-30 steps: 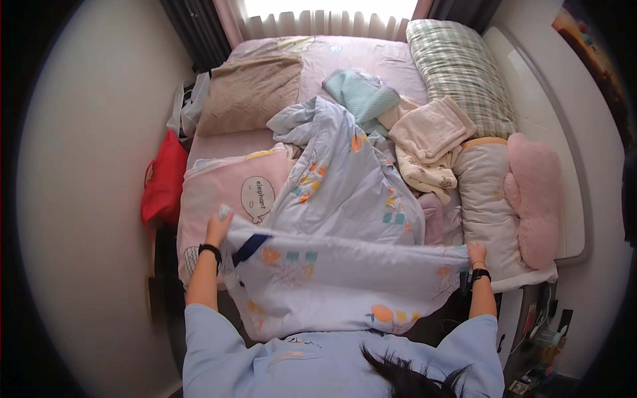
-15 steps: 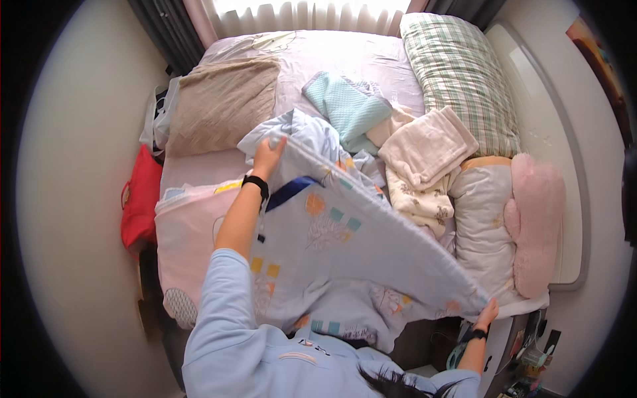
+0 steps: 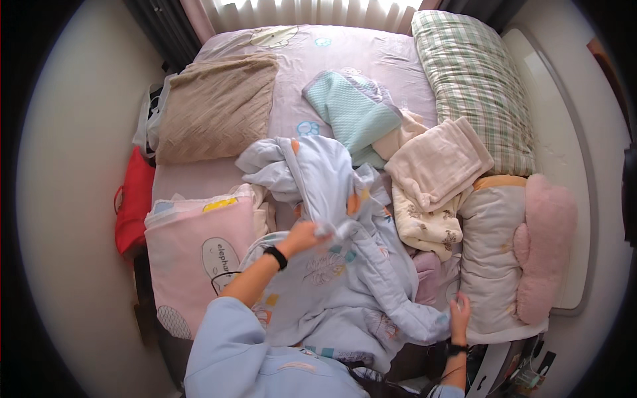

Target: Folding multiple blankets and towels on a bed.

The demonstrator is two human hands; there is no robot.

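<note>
A light blue quilt point(image 3: 318, 272) with orange, yellow and teal prints lies bunched over the near middle of the bed. My left hand point(image 3: 304, 237), with a black band at the wrist, is closed on a fold of it; the fingertips are slightly blurred. At the quilt's near right corner is my right hand point(image 3: 459, 318), its fingers pointing up and apart beside the cloth. Left of the quilt lies a folded pink blanket point(image 3: 182, 242) with an elephant patch. To its right are a folded cream blanket point(image 3: 438, 159) and a patterned cream cloth point(image 3: 424, 215).
A brown blanket point(image 3: 219, 109) is spread at the far left of the bed point(image 3: 285, 86). A mint waffle blanket point(image 3: 348, 109) lies mid-bed. Along the right stand a plaid pillow point(image 3: 474, 86), a white pillow point(image 3: 491, 245) and a pink plush cushion point(image 3: 547, 252). A red bag point(image 3: 133, 205) hangs at the left.
The stretched quilt has dropped and gone slack. My left hand moved nearer and right, still gripping cloth. My right hand moved left, and its fingers have opened from the corner.
</note>
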